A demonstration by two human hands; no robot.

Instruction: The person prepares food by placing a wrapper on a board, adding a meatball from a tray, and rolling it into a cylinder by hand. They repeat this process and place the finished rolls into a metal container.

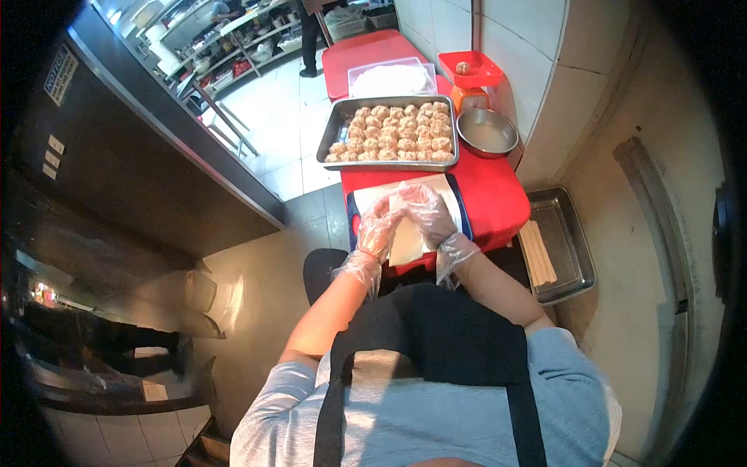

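My left hand [379,224] and my right hand [428,210], both in clear plastic gloves, meet over a dark-edged board [462,204]. Their fingers are closed together around the upper end of a pale, thin wrapper sheet [405,243]. The lower part of the sheet shows between my wrists. My fingers hide whatever else lies within the grip. Pale sheeting [381,193] covers the board behind my hands. Just beyond it, a metal tray [331,134] holds rows of lumpy, light-brown rolled pieces [389,132].
A steel bowl [488,132] and an orange scale [470,98] with a red pan stand right of the tray. Behind it is a clear plastic container [354,79] with white contents. Low at right, another metal tray [576,233] holds long pale strips [537,255]. A person's legs [310,43] show in back.
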